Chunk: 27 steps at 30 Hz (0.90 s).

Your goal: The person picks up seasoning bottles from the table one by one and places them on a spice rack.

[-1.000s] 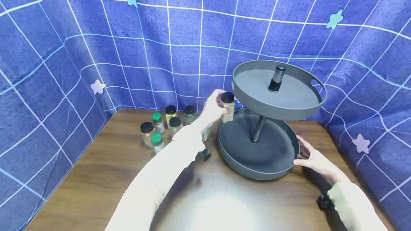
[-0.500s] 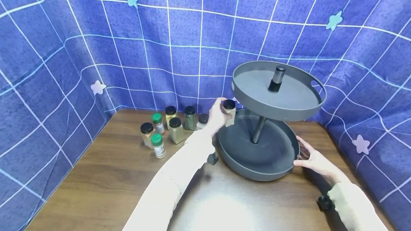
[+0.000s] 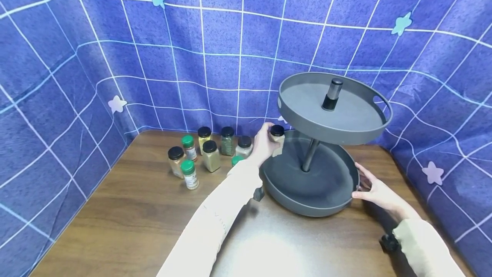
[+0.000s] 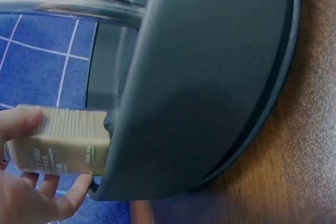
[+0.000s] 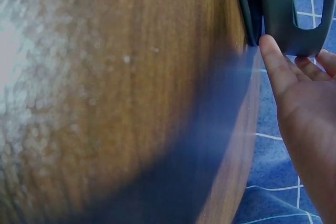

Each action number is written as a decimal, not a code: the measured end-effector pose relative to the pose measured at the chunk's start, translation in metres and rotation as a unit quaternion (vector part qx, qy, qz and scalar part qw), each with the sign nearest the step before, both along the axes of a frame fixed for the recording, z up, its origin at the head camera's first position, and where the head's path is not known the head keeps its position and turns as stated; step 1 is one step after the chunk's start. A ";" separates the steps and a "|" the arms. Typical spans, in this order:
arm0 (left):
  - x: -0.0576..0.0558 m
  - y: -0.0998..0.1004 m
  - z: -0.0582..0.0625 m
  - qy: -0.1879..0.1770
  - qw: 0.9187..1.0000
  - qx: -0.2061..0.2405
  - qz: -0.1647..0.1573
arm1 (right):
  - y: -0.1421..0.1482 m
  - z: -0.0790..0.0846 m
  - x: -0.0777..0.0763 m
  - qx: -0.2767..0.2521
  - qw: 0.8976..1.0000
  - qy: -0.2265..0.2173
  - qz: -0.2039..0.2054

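My left hand [image 3: 264, 144] grips a square spice jar [image 3: 278, 144] with a black lid and pale beige contents. In the left wrist view, thumb and fingers lie on opposite sides of the jar [image 4: 68, 150], its base right at the rim of the lower tray [image 4: 210, 77]. That dark grey round tray [image 3: 303, 210] is the bottom of a two-tier stand, below the upper tray [image 3: 330, 134]. My right hand [image 3: 378, 192] touches the lower tray's outer wall at the right, thumb and fingers spread. In the right wrist view, its fingertips [image 5: 268, 43] meet the tray near a handle slot.
Left of the stand, several spice jars stand on the wooden table [image 3: 115, 217], including a green-lidded jar [image 3: 190, 176], a square jar [image 3: 211, 157] and a dark-green-filled jar [image 3: 227, 142]. A post [image 3: 309, 157] joins the tiers. Blue grid-patterned cloth [image 3: 246, 54] hangs behind and at both sides.
My left hand has moved the jar down and slightly right, from beside the upper tray to the lower tray's left rim. My right hand and the stand have stayed in place.
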<state>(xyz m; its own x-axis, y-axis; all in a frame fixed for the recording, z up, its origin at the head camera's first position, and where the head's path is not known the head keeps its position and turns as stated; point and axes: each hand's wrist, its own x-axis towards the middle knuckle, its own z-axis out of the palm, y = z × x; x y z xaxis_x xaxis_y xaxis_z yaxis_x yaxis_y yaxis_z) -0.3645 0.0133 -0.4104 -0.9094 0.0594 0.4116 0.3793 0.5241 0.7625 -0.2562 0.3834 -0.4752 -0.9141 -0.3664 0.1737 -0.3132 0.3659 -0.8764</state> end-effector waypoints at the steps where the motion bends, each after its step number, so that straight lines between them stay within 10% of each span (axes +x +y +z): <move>1: 0.000 0.001 0.000 0.002 1.000 -0.001 0.001 | 0.000 0.000 0.000 -0.002 1.000 0.002 0.000; 27: 0.007 0.007 -0.010 0.011 0.997 -0.073 0.033 | 0.002 -0.004 -0.001 0.003 1.000 0.014 -0.001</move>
